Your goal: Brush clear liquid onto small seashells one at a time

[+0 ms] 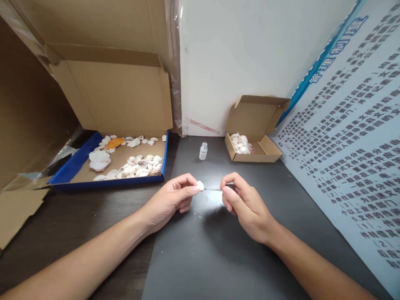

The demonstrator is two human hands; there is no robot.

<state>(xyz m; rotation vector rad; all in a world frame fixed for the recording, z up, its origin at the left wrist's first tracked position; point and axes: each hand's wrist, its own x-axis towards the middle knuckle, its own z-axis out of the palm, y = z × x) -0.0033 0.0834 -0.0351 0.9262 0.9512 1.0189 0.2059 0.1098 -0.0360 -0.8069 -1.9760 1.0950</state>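
Between the thumb and forefinger of my left hand (182, 192) is a small white seashell (200, 186), held above the dark mat. My right hand (242, 202) pinches a thin brush-like stick (214, 190). Its dark tip points left and lies close to the shell; whether the two touch I cannot tell. The stick's other end is hidden by my fingers. Beyond both hands stands a small clear glass bottle (203, 151), upright, with a printed label and no cap on it.
At the left lies an open blue-edged cardboard box (109, 181) with many shells and an orange one (114, 143). A smaller open carton (258, 158) at the back right holds more shells. A printed sheet (353, 137) leans along the right; a white panel (250, 54) rises behind.
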